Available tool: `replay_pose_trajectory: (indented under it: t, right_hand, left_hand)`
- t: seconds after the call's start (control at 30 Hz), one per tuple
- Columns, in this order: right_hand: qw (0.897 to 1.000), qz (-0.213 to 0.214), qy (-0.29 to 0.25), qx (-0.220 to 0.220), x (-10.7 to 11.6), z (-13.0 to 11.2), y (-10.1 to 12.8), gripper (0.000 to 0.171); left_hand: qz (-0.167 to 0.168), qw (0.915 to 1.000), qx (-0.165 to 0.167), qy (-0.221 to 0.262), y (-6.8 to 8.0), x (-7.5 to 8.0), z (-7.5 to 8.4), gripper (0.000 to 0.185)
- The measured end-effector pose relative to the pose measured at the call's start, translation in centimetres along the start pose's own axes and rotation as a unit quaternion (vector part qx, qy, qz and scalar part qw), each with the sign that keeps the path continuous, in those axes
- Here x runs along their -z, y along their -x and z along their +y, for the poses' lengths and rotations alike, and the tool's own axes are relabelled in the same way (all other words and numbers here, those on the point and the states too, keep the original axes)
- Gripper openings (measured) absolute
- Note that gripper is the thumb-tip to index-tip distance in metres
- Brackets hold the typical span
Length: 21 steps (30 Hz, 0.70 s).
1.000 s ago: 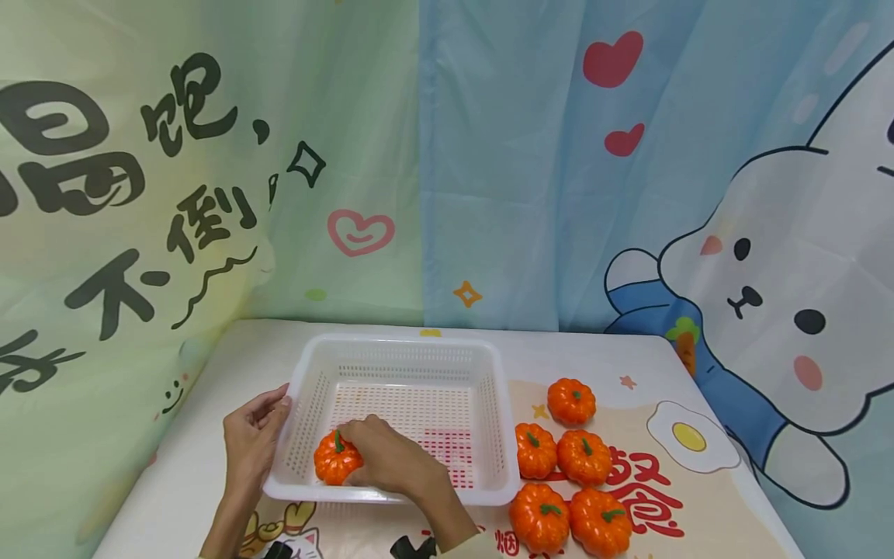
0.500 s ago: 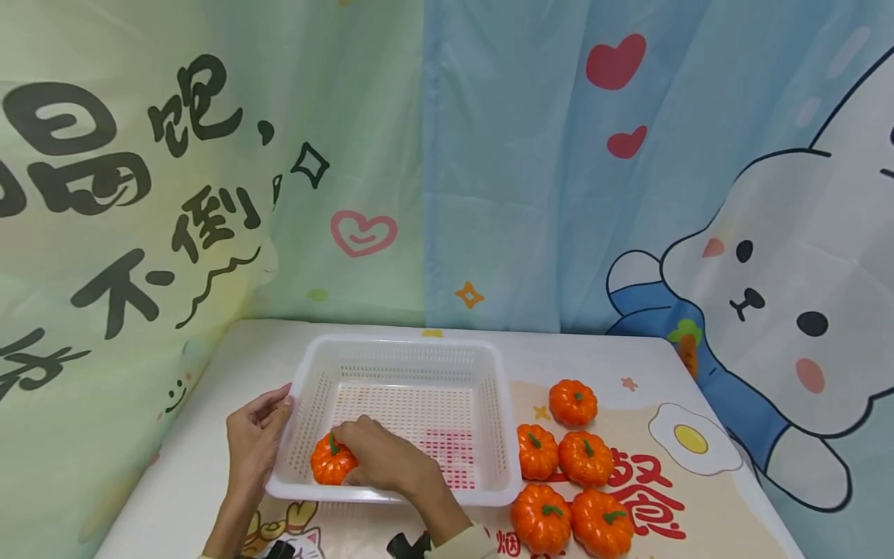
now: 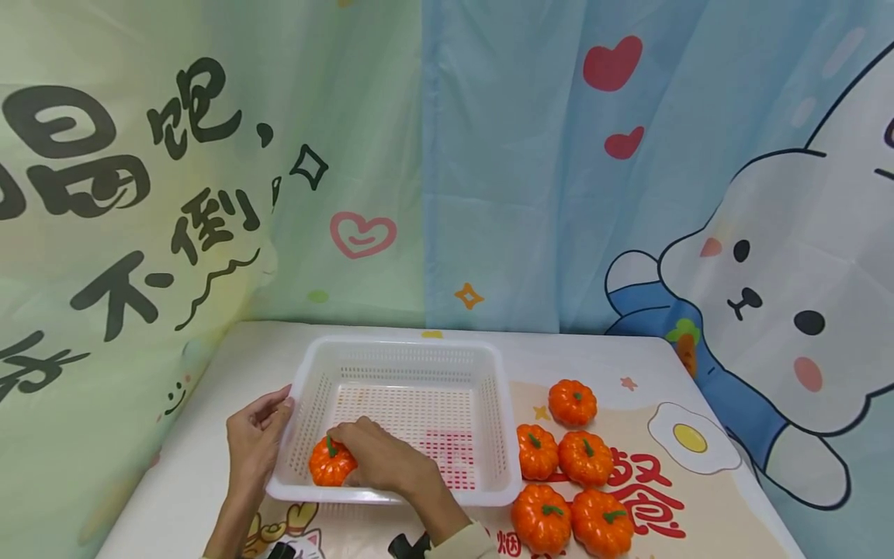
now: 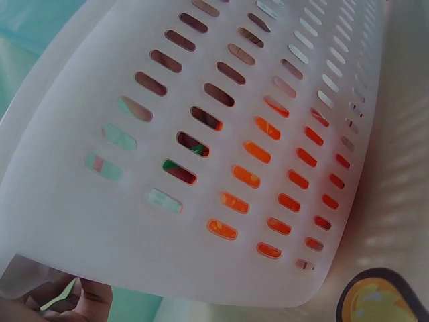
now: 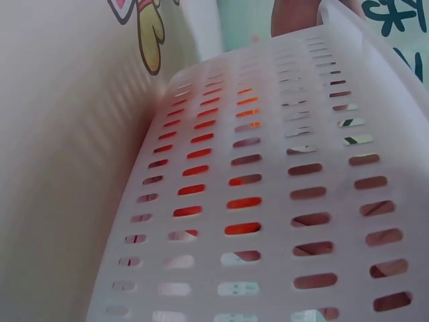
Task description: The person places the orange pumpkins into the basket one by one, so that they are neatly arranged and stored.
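A white slotted basket (image 3: 398, 342) sits on the table. My right hand (image 3: 373, 458) reaches into its near-left corner and holds a small orange pumpkin (image 3: 327, 466) with a green stem, resting on the basket floor. At the basket's left rim my left hand (image 3: 254, 436) grips the edge, thumb on top. The left wrist view shows the basket wall (image 4: 221, 134) close up, orange showing through its slots, with my fingertips (image 4: 87, 303) below it. The right wrist view is filled by the basket wall (image 5: 268, 201), orange again behind the slots.
Several more orange pumpkins lie on the printed mat right of the basket, among them a far one (image 3: 572, 402) and a near one (image 3: 540, 519). A cartoon curtain hangs behind the table. A fried-egg print (image 3: 691, 439) marks the right side.
My right hand and the pumpkin have slid a little left, deeper into the basket's near-left corner. The left hand stays on the rim.
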State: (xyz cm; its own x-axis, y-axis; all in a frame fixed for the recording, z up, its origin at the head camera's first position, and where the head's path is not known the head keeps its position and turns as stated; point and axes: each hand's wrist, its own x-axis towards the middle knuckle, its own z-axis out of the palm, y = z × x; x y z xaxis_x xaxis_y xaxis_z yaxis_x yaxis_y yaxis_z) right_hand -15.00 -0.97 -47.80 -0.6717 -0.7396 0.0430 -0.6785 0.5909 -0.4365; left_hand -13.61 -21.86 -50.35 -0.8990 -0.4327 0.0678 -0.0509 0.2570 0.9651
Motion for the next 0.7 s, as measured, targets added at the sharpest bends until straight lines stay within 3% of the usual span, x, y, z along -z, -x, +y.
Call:
replay_pose_trajectory:
  t: [0.7]
  right_hand:
    - [1.0, -0.008, 0.024, -0.016, 0.03, -0.08, 0.12, 0.068]
  left_hand:
    - [-0.003, 1.0, 0.0, 0.002, 0.36, 0.12, 0.32, 0.036]
